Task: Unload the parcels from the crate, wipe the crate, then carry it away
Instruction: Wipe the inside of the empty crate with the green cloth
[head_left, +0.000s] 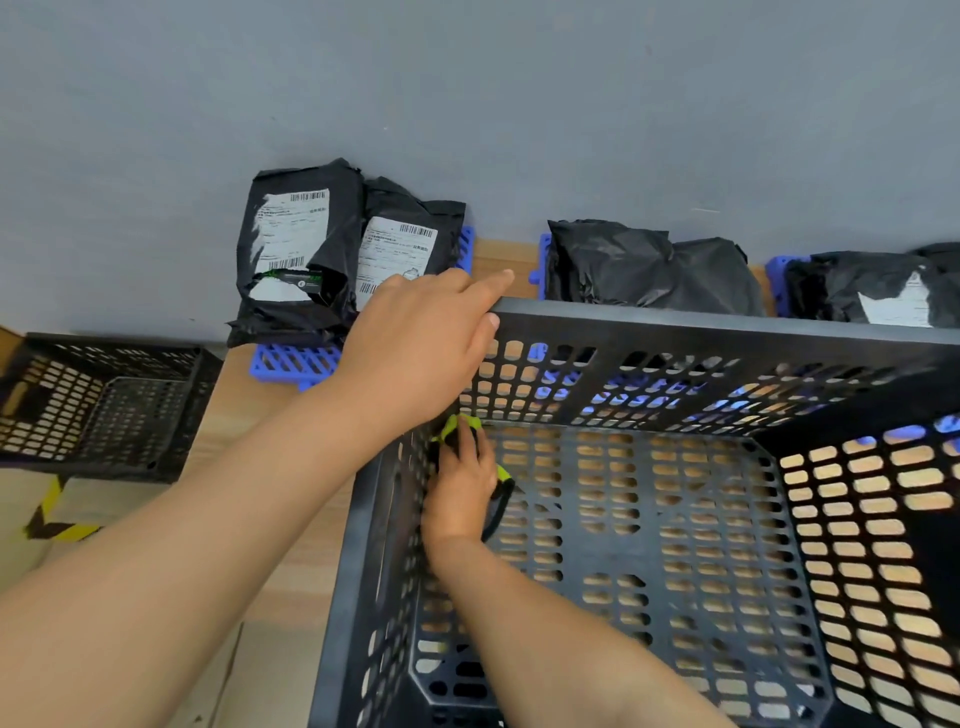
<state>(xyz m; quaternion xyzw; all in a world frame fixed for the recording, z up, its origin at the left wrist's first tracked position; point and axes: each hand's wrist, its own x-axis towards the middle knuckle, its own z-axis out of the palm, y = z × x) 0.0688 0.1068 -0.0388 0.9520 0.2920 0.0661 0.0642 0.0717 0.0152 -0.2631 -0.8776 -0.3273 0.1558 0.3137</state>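
two stacked black spare crates (104, 410) sit on the floor at far left, beside a strip of yellow-and-black tape (52, 519). to their right, on the wooden tabletop (291, 597), two labelled black parcels (296, 249) lean against the grey wall (467, 104) on a blue rack (291, 364). the person's left hand (421, 343) lies over the far-left corner of the black crate (727, 325), fingers fairly straight across the rim and thumb against its inner edge. just below it, inside the crate, the right hand (460, 493) holds a yellow-green cloth (454, 426) bunched under its fingers against the left wall, near the far corner; the frame is blurred there. the crate stands on the tabletop at centre and right, wood showing through its perforated bottom. behind its far rim, more black parcels (649, 270) rest against the wall on blue racks, the rightmost (872, 286) showing a white label.
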